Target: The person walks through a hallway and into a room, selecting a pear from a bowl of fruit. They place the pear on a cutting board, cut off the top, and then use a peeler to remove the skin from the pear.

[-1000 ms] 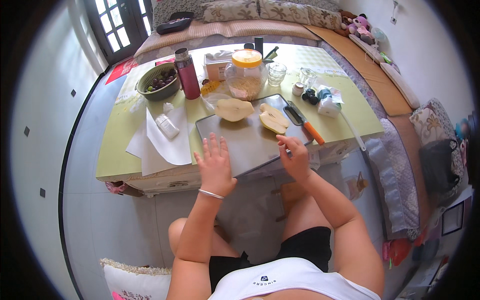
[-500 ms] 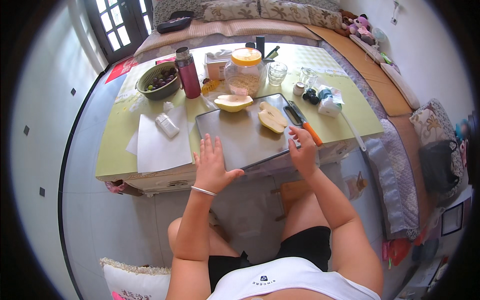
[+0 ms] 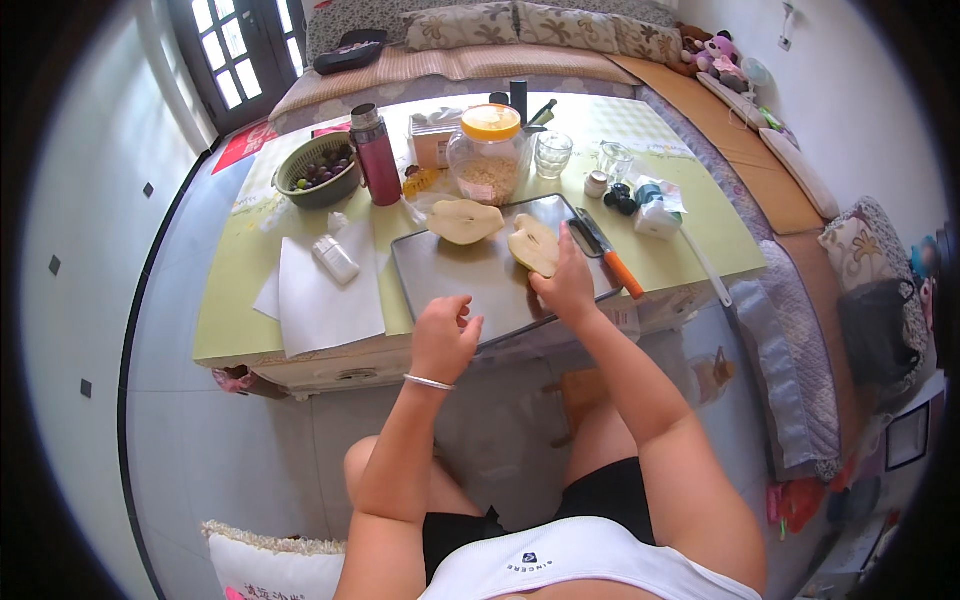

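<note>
A grey metal cutting board (image 3: 466,300) with a dark rim lies tilted across the table's near side. Two pear halves are on it, pale cut faces showing. My right hand (image 3: 568,287) closes around the right-hand pear half (image 3: 532,246), fingers along its right side and thumb at its lower end. Near the board's front edge hovers my left hand (image 3: 446,338), its fingers loosely curled with nothing visible in them. Farther back sits the left-hand pear half (image 3: 465,222), untouched. A knife with an orange handle (image 3: 623,275) rests at the board's right edge.
Behind the board stand a lidded jar of flakes (image 3: 487,165), a purple flask (image 3: 375,160) and glass cups (image 3: 552,156). A grape basket (image 3: 318,175) is at the back left. White paper (image 3: 335,300) and a small white bottle (image 3: 336,260) lie left of the board.
My left hand has drawn back toward me and curled its fingers. My right hand has moved forward and left onto the right-hand pear half. The left-hand half now shows more cut face.
</note>
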{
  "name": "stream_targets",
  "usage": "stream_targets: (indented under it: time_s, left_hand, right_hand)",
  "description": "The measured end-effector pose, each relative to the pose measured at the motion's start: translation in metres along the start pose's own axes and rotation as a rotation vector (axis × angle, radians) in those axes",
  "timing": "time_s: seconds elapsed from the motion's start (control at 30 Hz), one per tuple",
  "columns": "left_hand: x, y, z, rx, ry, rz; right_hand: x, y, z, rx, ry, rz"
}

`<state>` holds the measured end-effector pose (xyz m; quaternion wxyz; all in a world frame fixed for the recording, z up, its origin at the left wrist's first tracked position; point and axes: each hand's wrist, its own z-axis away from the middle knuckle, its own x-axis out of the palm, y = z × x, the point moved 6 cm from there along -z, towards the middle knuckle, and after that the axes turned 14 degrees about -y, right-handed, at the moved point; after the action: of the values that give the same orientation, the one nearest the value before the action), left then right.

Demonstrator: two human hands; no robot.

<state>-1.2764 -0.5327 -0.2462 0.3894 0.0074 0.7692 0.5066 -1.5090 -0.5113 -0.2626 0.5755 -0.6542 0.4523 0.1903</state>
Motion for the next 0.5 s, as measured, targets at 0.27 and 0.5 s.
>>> stream_targets:
  time_s: [0.27,0.5]
  left_hand:
    - [0.033,-0.036,-0.013,-0.203,-0.095,0.71]
    - [-0.001,-0.018,-0.016,-0.086,-0.058,0.365]
  right_hand:
    - [0.023,-0.06,0.039,-0.095,-0.08,-0.183]
    - [0.039,-0.088,0.055,-0.145,-0.318,-0.709]
